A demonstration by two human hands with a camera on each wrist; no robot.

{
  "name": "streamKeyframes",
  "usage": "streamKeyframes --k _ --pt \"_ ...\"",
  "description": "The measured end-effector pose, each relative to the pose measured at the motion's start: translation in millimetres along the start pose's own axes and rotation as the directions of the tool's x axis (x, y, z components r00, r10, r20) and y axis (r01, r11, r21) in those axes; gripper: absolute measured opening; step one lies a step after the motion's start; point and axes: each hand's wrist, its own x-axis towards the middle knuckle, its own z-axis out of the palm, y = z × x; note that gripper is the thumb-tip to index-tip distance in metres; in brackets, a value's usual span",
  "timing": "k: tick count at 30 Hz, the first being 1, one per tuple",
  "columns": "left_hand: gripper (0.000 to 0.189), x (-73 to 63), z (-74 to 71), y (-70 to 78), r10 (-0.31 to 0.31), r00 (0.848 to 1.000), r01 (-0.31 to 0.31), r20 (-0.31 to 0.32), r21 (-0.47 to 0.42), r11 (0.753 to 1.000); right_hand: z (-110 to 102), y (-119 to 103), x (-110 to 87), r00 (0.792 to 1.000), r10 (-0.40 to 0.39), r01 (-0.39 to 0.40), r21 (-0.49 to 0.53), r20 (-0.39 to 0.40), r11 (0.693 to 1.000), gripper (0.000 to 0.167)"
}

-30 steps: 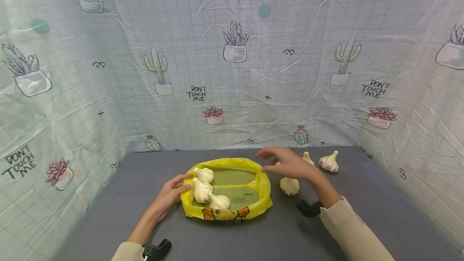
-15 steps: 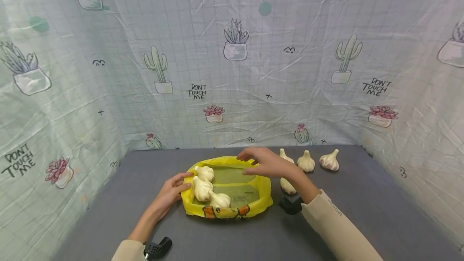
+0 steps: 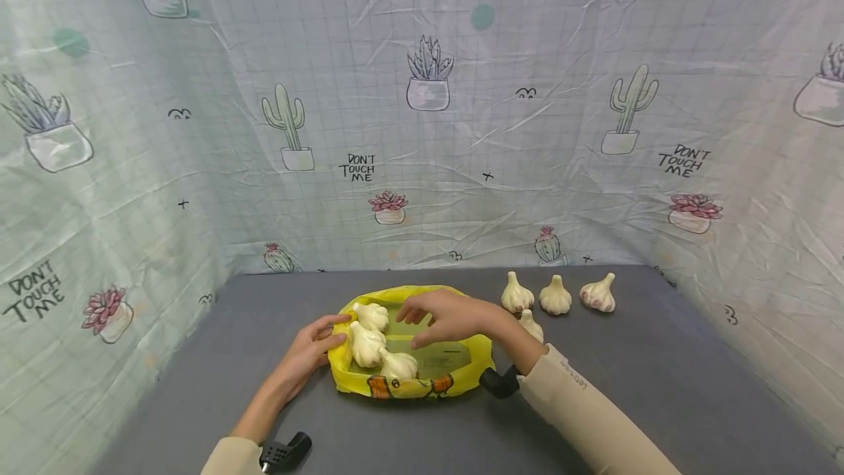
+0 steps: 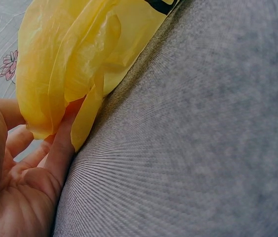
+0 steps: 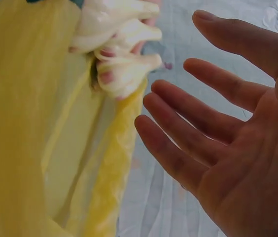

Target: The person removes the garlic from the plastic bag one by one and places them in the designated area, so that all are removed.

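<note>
A yellow plastic bag (image 3: 481,365) lies spread wide on the table with its mouth facing up. Inside its left part sit three garlic bulbs: one at the back (image 3: 372,316), one in the middle (image 3: 366,344) and one in front (image 3: 398,365). My left hand (image 3: 308,349) grips the bag's left rim; in the left wrist view the yellow plastic (image 4: 75,59) is between its thumb and fingers. Over the bag's mouth, to the right of those bulbs, hangs my right hand (image 3: 451,317). Its fingers are spread apart and hold nothing, as the right wrist view of the hand (image 5: 237,138) shows.
Right of the bag, several more garlic bulbs stand or lie on the grey table (image 3: 659,387), such as the far right bulb (image 3: 598,293) and the one beside it (image 3: 556,296). A nearer bulb (image 3: 530,326) is partly behind my right forearm. A patterned curtain (image 3: 488,130) surrounds the table.
My right hand has moved left, from the bag's right rim to over its middle, uncovering bulbs on the right. The left hand and the bag have stayed in place.
</note>
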Motion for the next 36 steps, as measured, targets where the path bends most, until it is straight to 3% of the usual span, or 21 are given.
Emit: streamKeyframes --k 14,20,36 --pt "0.051 0.7 1.6 0.9 -0.002 1.0 0.002 -0.007 -0.003 1.0 17 -2 22.8 0.99 0.031 -0.024 -0.052 0.14 0.998 0.043" --pt "0.05 0.5 2.2 0.3 -0.008 1.0 0.008 -0.015 -0.008 1.0 23 -1 28.1 0.981 0.033 -0.031 -0.01 0.193 0.999 0.041" --pt "0.053 0.9 0.9 -2.4 0.011 1.0 -0.011 0.005 0.01 1.0 31 2 38.1 0.958 0.096 -0.07 -0.107 0.269 0.992 0.047"
